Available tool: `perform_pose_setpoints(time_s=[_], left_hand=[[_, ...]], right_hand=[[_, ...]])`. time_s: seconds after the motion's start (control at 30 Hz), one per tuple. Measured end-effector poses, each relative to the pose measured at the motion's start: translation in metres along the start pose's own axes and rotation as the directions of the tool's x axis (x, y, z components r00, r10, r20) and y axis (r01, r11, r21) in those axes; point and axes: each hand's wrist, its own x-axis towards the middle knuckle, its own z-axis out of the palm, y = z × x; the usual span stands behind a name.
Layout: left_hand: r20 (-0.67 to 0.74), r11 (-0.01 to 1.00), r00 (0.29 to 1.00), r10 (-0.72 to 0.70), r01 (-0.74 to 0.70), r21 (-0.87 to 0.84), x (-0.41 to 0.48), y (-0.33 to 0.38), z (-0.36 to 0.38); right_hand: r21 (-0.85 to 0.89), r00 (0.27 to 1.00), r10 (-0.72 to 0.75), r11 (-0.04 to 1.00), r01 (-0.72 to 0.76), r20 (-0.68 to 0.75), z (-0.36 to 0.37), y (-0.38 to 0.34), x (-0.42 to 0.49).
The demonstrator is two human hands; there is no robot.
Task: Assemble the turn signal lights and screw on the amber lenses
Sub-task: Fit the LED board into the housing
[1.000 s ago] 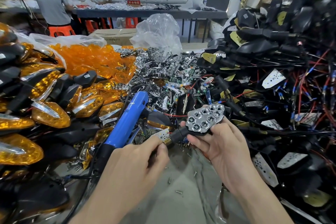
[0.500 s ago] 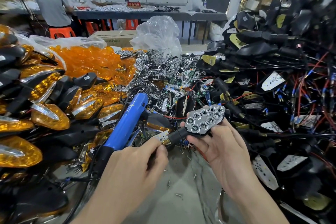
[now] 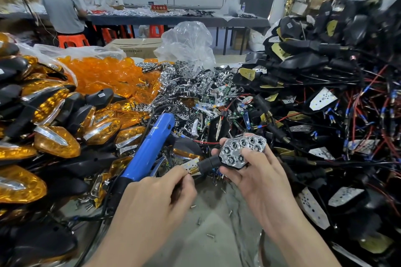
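Head view: turn signal light (image 3: pixel 240 153) between left hand (image 3: pixel 156 199) and right hand (image 3: pixel 260 182)

Finished lights (image 3: pixel 54 141) piled left, loose lenses (image 3: pixel 104 73) heaped behind them. Reflectors (image 3: pixel 191 84) centre, plastic bag (image 3: pixel 188 43) behind. Wired housings (image 3: pixel 325 93) right. Screwdriver (image 3: pixel 149 149) beside finished lights. Turn signal light (image 3: pixel 240 151) before reflectors, above bench (image 3: pixel 206 251); screws (image 3: pixel 210 235) scattered on it.

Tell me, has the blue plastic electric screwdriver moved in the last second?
No. The blue electric screwdriver lies where it did, its upper end against the heap of chrome reflectors.
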Motion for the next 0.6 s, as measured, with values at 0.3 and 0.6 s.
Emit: perform_pose_setpoints(time_s=[0.3,0.6], left_hand=[[0.045,0.997,0.999,-0.004,0.000,0.075,0.001,0.002,-0.004],[0.044,1.000,0.999,-0.015,0.014,0.024,-0.004,-0.008,0.002]], right_hand=[[0.051,0.999,0.032,0.998,-0.033,0.021,-0.003,-0.001,0.001],[0.056,0.992,0.098,0.993,-0.102,0.076,-0.006,0.000,0.000]])
